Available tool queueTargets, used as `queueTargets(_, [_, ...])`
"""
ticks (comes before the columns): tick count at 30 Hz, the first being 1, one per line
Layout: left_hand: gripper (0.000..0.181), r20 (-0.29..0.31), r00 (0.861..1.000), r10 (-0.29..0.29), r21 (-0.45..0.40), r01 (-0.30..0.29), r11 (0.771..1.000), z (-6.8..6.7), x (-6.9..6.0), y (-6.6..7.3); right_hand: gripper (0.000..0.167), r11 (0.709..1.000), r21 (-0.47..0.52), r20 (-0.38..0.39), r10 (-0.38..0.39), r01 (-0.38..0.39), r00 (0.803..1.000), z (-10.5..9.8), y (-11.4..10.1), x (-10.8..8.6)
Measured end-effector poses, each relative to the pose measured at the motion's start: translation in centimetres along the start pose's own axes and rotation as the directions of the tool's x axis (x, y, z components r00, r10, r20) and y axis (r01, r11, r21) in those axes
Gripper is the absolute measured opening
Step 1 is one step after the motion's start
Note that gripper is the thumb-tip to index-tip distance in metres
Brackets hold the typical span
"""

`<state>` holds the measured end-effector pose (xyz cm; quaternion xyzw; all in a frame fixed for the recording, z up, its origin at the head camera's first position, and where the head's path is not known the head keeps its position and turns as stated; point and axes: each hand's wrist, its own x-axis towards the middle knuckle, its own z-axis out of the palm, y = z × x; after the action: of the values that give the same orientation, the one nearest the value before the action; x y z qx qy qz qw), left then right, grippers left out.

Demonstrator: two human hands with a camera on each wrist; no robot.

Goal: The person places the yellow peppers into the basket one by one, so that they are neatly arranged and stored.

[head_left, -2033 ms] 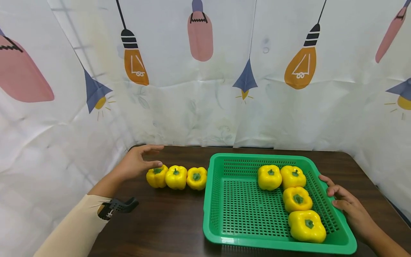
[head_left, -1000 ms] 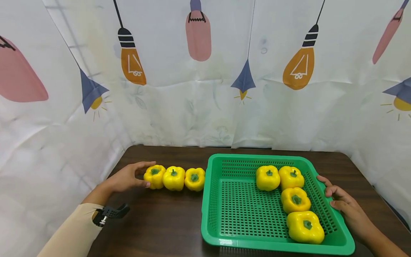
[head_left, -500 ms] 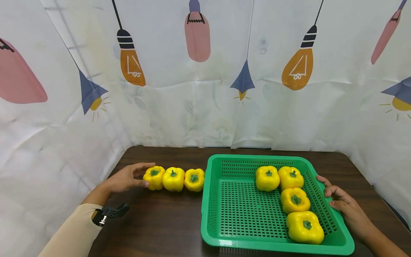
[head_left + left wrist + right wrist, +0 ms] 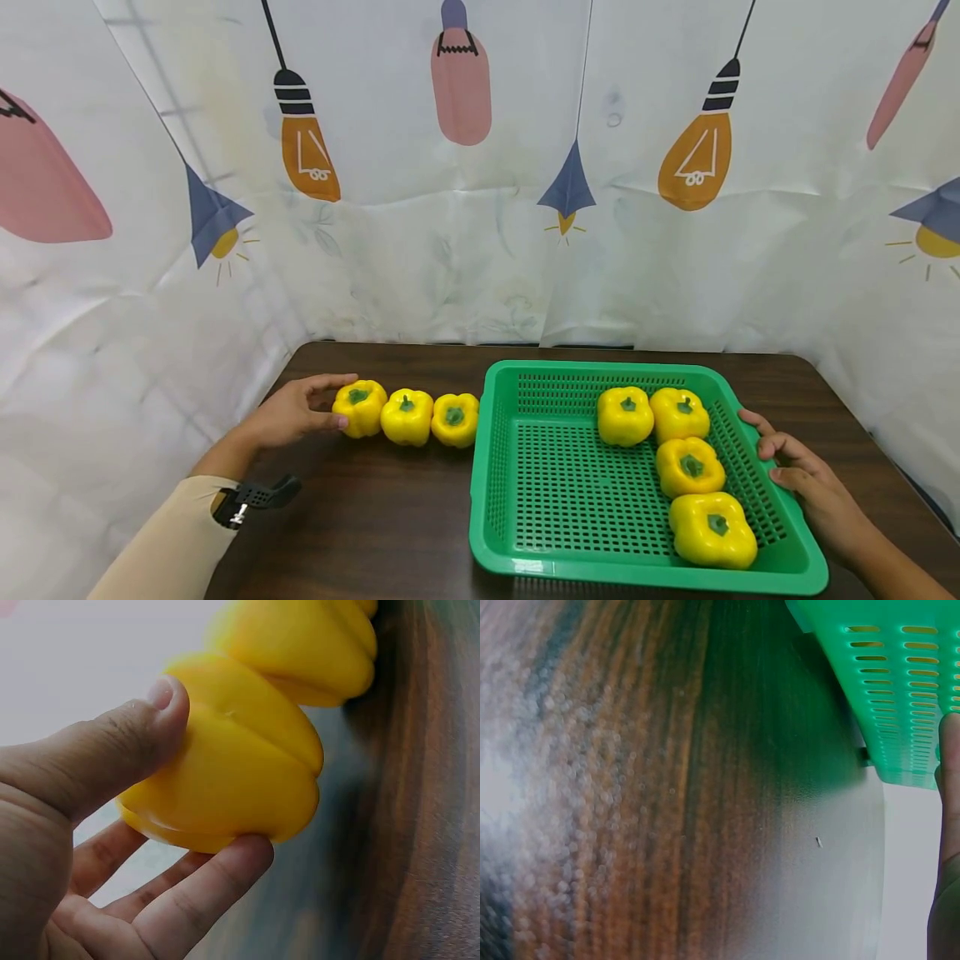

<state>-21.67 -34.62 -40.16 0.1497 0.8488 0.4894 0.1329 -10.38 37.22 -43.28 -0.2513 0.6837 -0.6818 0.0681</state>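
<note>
In the head view my left hand point(image 4: 296, 410) pinches the leftmost yellow bell pepper point(image 4: 360, 408). In the left wrist view, the thumb presses one side of this pepper point(image 4: 232, 765) and the fingers support the other. Beside it in the row stand a second bell pepper point(image 4: 407, 417) and a third point(image 4: 455, 420), close to the basket. My right hand point(image 4: 813, 487) holds the right rim of the green plastic basket point(image 4: 600, 568). One finger point(image 4: 950, 772) lies along the basket's outer wall in the right wrist view; the rest of that hand is out of that view.
Several yellow bell peppers sit along the basket's right side, among them one at the back point(image 4: 626, 417) and one at the front point(image 4: 712, 533). The dark wooden table point(image 4: 360, 525) meets a printed white curtain point(image 4: 420, 267) at its back and sides.
My left hand came down from above the row to the leftmost bell pepper, took hold of it, and has just raised and tilted it slightly. The right hand and basket stayed in place.
</note>
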Motion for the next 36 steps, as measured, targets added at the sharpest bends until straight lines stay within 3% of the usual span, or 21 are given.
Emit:
queueTargets(7, [0.080, -0.024, 0.999, 0.032, -0.008, -0.033, 0.999, -0.9, -0.2, 1.7, 0.033, 1.000, -0.011, -0.003, -0.003, 0.003, 1.000, 0.0, 0.1, 0.0])
queueTargets(16, [0.076, -0.057, 0.998, 0.037, 0.043, -0.034, 0.998, -1.0, -0.3, 4.6, 0.032, 1.000, -0.025, -0.007, 0.016, -0.016, 1.000, -0.1, 0.0, 0.0])
queueTargets(27, [0.077, -0.064, 0.998, 0.007, -0.031, -0.009, 0.999, -0.4, 0.2, 7.8, 0.031, 0.999, -0.036, -0.016, 0.015, -0.016, 1.000, 0.0, 0.0, 0.0])
queueTargets(33, [0.076, -0.062, 0.997, 0.048, -0.017, -0.050, 0.999, 0.4, 0.4, 9.7, 0.032, 1.000, -0.009, -0.003, 0.021, -0.021, 1.000, 0.0, -0.2, 0.1])
queueTargets(36, [0.075, -0.078, 0.995, 0.066, 0.040, -0.063, 0.997, 1.1, 0.4, 10.7, 0.034, 1.000, 0.012, 0.007, 0.023, -0.023, 1.000, 0.0, -0.1, 0.1])
